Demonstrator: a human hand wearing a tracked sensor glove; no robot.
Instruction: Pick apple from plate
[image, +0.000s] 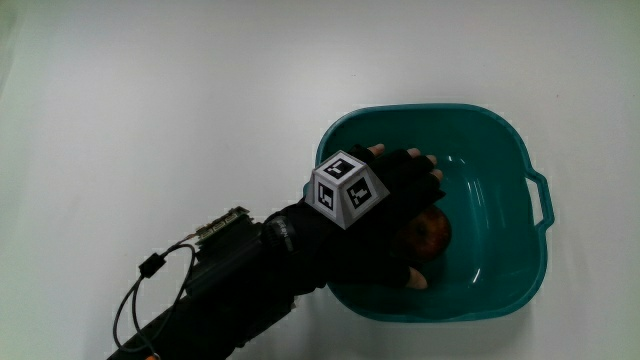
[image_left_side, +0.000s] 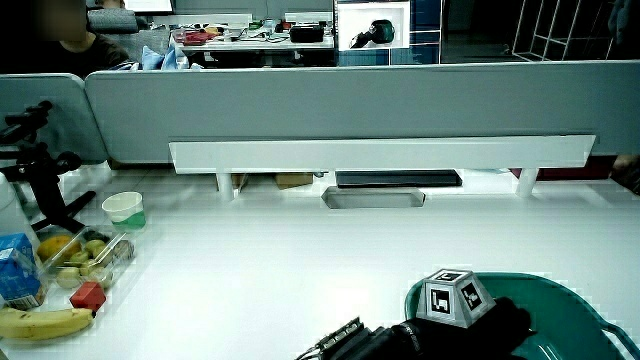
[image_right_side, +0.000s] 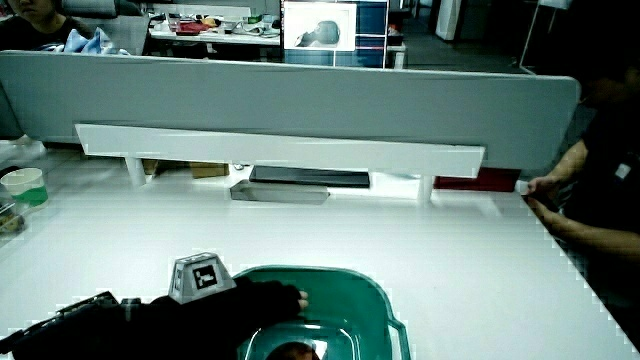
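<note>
The black-gloved hand (image: 385, 215) arches over a round reddish apple (image: 430, 234), fingers curled down around it; whether they already press its skin cannot be told, since the palm hides the contact. The apple lies on the floor of a teal plastic basin with side handles (image: 520, 150), toward the four o'clock part of its floor; no plate is in sight. The patterned cube (image: 346, 189) on the back of the glove sits above the basin's nine o'clock rim. In a side view the fingers (image_right_side: 285, 297) reach in over the rim. To do this step well, thumb and fingers should probably settle on opposing flanks of the fruit, then lift straight up, clearing the basin wall before any sideways travel.
</note>
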